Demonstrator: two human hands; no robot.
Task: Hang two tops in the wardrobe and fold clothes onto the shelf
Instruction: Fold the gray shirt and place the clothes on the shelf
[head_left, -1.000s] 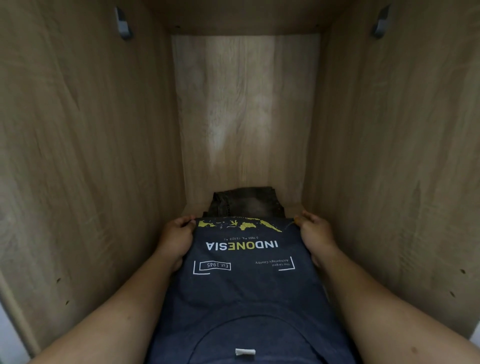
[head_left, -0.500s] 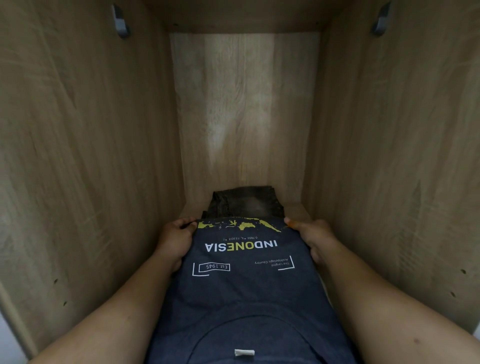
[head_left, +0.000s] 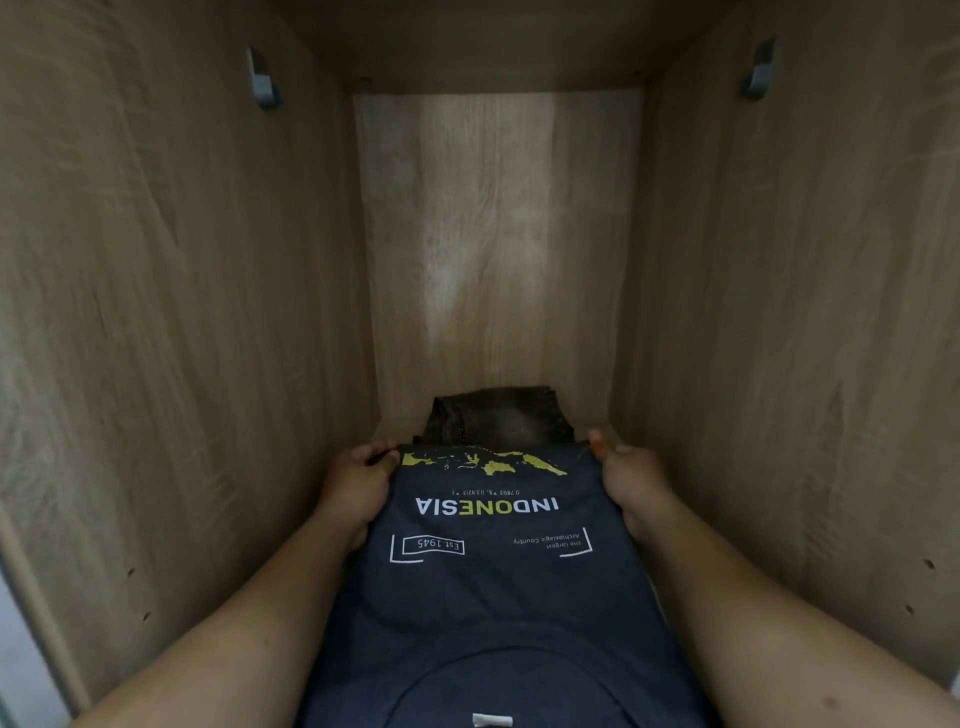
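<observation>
A narrow wardrobe compartment of pale oak-look board fills the view, its back panel (head_left: 496, 234) lit faintly down the middle and a small grey bracket high on each side wall (head_left: 262, 78).

The left hand (head_left: 358, 486) grips the far left corner of a folded navy T-shirt (head_left: 493, 587), fingers curled over the edge. The right hand (head_left: 631, 480) pinches the far right corner, thumb on top. The hands are apart, one at each side of the shirt's leading fold. The shirt lies print-up, reading "INDONESIA" upside down to the wearer, with a yellow map motif along the far edge and the white neck label (head_left: 492, 720) nearest the camera. Just beyond its far edge sits a folded piece of dark grey denim (head_left: 496, 418), close to the back panel; the shirt appears to overlap its near edge, though whether it rests on it I cannot tell.

The step looks like seating the folded shirt on the shelf. To do it well, keep both corners level and move them together so the fold stays square, slide rather than drop, and let go only once the cloth lies flat, then smooth out any bunching near the forearms.
</observation>
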